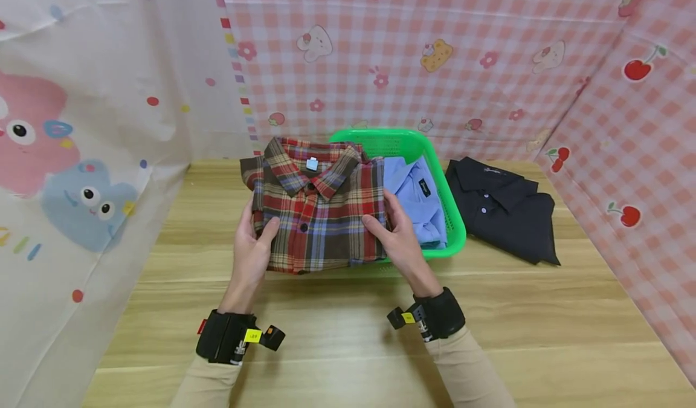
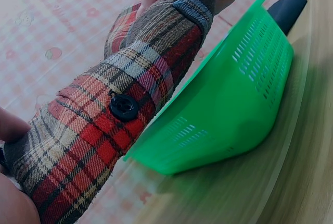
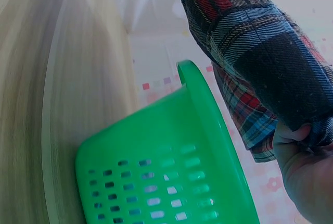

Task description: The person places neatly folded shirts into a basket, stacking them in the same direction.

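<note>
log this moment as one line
left hand, right hand: hold plaid shirt; green basket: partly beneath it; blue shirt: in basket; black shirt: on table

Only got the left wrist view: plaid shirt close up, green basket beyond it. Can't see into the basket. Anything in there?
Observer: Yes. The head view shows a light blue shirt in the green basket.
Operator: And the dark thing past the basket?
Observer: A dark shirt with a collar and pale buttons, per the head view.
Operator: Any label on the plaid shirt?
Observer: Yes, the head view shows a small pale label inside its neck opening, at the side away from the person.
</note>
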`<action>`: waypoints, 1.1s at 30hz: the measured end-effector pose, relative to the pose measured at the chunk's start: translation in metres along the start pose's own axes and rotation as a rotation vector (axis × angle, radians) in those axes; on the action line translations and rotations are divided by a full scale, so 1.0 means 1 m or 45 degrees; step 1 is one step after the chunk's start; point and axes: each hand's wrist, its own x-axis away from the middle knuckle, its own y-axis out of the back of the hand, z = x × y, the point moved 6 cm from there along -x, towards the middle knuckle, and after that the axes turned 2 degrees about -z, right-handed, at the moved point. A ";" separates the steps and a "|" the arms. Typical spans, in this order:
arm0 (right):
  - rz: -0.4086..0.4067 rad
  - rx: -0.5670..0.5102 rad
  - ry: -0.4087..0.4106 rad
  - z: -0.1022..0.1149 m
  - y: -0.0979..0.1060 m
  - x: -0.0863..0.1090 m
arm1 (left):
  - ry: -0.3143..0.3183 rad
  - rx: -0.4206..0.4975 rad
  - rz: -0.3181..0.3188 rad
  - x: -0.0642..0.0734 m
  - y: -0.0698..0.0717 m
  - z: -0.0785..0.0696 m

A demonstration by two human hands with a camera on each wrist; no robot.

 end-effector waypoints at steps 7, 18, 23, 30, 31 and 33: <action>-0.025 0.014 -0.017 0.000 0.011 0.002 | -0.011 -0.008 0.021 -0.003 -0.010 0.001; -0.084 -0.010 -0.052 -0.002 0.031 0.004 | -0.046 0.014 0.088 -0.010 -0.033 0.001; -0.114 0.018 -0.080 -0.004 0.042 0.005 | -0.050 0.051 0.111 -0.013 -0.043 0.001; -0.130 0.018 -0.089 -0.007 0.055 0.008 | -0.034 0.045 0.150 -0.013 -0.056 0.003; -0.131 0.016 -0.082 -0.008 0.056 0.009 | -0.030 0.040 0.155 -0.013 -0.058 0.003; -0.131 -0.003 -0.059 -0.008 0.059 0.009 | -0.034 0.028 0.165 -0.014 -0.060 0.005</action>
